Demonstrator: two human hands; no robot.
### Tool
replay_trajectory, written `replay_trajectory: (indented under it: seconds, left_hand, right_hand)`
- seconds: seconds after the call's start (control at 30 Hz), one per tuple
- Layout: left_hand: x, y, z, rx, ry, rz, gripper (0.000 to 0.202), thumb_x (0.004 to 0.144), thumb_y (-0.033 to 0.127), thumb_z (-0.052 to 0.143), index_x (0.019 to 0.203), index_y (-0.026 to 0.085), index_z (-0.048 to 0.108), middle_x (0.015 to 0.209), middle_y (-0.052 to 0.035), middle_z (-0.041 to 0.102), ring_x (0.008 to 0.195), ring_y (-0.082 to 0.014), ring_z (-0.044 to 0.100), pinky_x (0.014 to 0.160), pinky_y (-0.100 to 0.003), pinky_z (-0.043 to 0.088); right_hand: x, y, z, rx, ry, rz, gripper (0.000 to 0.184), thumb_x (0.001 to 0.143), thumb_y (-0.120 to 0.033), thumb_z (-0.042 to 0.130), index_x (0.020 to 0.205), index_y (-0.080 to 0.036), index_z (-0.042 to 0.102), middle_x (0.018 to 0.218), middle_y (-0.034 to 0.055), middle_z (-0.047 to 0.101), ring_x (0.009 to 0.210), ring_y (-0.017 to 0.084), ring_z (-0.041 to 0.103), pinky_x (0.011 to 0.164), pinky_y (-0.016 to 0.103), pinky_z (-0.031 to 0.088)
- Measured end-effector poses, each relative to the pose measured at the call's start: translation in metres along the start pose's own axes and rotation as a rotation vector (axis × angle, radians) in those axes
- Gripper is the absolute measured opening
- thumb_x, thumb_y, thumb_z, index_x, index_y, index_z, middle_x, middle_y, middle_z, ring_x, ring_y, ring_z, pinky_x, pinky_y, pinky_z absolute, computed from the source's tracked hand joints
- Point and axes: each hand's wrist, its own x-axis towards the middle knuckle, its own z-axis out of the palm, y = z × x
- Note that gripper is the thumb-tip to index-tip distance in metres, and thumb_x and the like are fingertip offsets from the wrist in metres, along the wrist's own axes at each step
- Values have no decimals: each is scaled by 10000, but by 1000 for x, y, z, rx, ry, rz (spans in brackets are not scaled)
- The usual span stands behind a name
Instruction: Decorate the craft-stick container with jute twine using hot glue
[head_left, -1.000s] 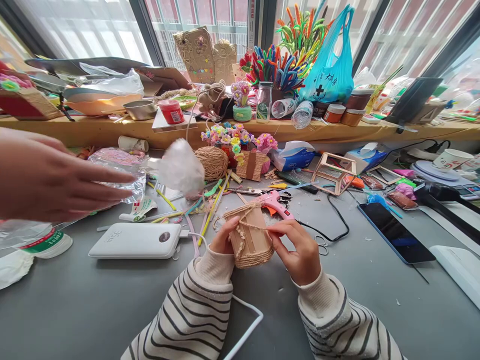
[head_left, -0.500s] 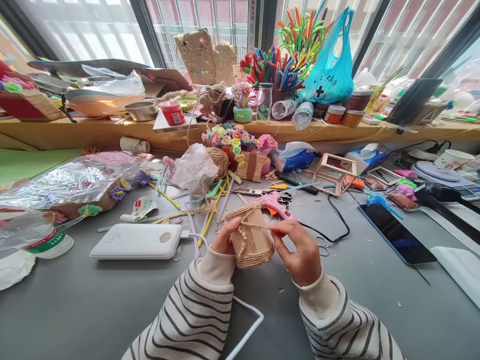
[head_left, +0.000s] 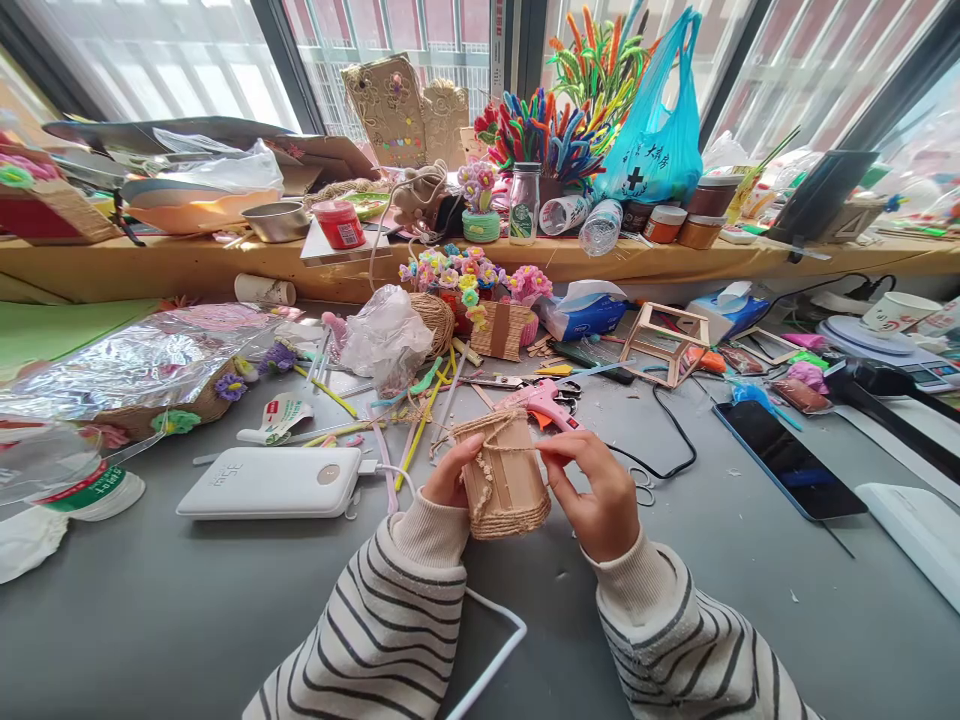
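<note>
A small tan cup (head_left: 504, 478) made of wooden sticks, wound with jute twine at rim and base, is held upright just above the grey table (head_left: 150, 620). My left hand (head_left: 448, 478) grips its left side, fingers curled round it. My right hand (head_left: 594, 488) pinches a strand of twine (head_left: 525, 447) stretched across the cup's upper part. Both sleeves are cream with dark stripes. A pink glue gun (head_left: 546, 404) lies just behind the cup.
A white power bank (head_left: 271, 482) with a white cable lies to the left. A crumpled plastic bag (head_left: 384, 336), a twine ball (head_left: 439, 318), coloured sticks, scissors, a stick frame (head_left: 666, 342) and a phone (head_left: 786, 460) crowd the table. The wooden sill (head_left: 225, 262) holds jars and pipe-cleaner flowers.
Another person's hand at the left has withdrawn, leaving the crumpled plastic bag lying by the twine ball. My hands and the cup have barely moved.
</note>
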Motion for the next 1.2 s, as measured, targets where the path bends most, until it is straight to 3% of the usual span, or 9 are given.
replay_trajectory:
  seconds: [0.13, 0.3, 0.7, 0.87, 1.2]
  left_hand:
    - [4, -1, -6, 57, -4, -2, 232, 685, 267, 554, 847, 146, 667, 767, -59, 702, 714, -216, 647, 657, -308, 524]
    - [7, -5, -7, 81, -15, 81, 363, 669, 258, 571, 1012, 146, 612, 894, -58, 690, 832, -236, 632, 697, -297, 509]
    - [5, -4, -6, 120, -90, 82, 335, 652, 302, 599, 938, 134, 644, 849, -71, 698, 781, -235, 645, 685, -310, 520]
    - [6, -5, -6, 125, -113, 113, 364, 647, 292, 598, 976, 137, 630, 916, -74, 686, 830, -242, 636, 704, -306, 518]
    - [4, -4, -9, 108, -113, 52, 379, 683, 322, 542, 1000, 129, 622, 915, -80, 684, 874, -261, 620, 752, -332, 494]
  right_hand:
    - [1, 1, -2, -15, 33, 25, 193, 747, -60, 480, 858, -191, 567, 776, 39, 598, 729, 133, 563, 661, 277, 494]
    - [4, 1, -2, 14, 50, 104, 181, 738, -65, 496, 849, -188, 569, 805, 32, 596, 721, 120, 555, 645, 253, 492]
    - [6, 1, 0, 42, 20, 130, 167, 740, -72, 492, 832, -184, 574, 785, 30, 592, 711, 122, 551, 632, 260, 498]
    - [5, 0, -3, 53, 46, 119, 172, 740, -71, 500, 845, -185, 577, 793, 30, 591, 718, 118, 549, 637, 255, 493]
    - [6, -4, -5, 98, 99, 108, 162, 734, -78, 524, 838, -194, 568, 770, 17, 592, 676, 111, 540, 619, 260, 482]
